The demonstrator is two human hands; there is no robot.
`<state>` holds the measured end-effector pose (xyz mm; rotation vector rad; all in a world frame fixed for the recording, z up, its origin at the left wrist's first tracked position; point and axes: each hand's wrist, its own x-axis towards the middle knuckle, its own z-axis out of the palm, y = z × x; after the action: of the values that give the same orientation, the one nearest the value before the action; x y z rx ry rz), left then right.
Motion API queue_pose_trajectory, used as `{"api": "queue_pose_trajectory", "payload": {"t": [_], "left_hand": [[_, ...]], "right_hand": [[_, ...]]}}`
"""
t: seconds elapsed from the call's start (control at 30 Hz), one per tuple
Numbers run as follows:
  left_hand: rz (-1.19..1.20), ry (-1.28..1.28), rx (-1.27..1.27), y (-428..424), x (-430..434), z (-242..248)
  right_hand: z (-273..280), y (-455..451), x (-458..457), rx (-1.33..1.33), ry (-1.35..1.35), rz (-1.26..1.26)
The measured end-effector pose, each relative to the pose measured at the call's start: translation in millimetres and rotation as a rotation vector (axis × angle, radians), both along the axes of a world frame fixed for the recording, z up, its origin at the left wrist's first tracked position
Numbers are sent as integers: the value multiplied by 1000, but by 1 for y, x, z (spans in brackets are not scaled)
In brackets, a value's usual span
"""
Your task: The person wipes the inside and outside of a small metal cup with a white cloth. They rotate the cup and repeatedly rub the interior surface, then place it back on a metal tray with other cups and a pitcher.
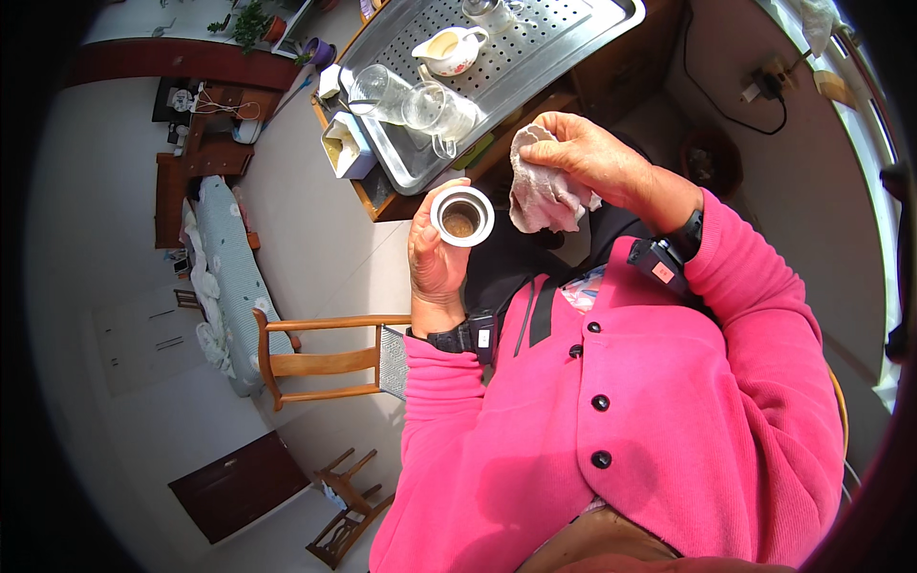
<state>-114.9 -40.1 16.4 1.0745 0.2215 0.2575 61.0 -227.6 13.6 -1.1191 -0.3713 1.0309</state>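
Note:
My left hand (438,276) holds a small round cup-like vessel (481,217) with a pale, wide rim and a metallic inner wall. Its mouth faces the camera, and its bottom looks brownish; whether that is residue I cannot tell. A crumpled whitish cloth (537,188) hangs from my right hand (584,154), pinched between thumb and fingers, to the right of the vessel and apart from it. Beyond both hands, a perforated metal tea tray (401,161) carries a white creamer-shaped pitcher (458,56) with red flowers, a glass cup (383,93) and a glass pitcher with a handle (448,114).
Another glass vessel (494,13) stands at the tray's far end. An open box (356,154) with tissue-like contents sits against the tray's left edge. A wooden chair (326,362) is on my left. A cable and plugs (768,82) hang on the right wall.

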Motion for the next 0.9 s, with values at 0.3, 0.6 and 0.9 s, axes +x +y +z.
{"api": "queue_pose_trajectory", "payload": {"t": [0.3, 0.6, 0.9], "left_hand": [[61, -4, -222, -8, 4, -5], [86, 172, -282, -17, 13, -5], [3, 180, -203, -16, 3, -10]], "right_hand": [[30, 1, -6, 122, -117, -10], [45, 21, -36, 191, -437, -231], [35, 26, -31, 209, -670, -253]]}}
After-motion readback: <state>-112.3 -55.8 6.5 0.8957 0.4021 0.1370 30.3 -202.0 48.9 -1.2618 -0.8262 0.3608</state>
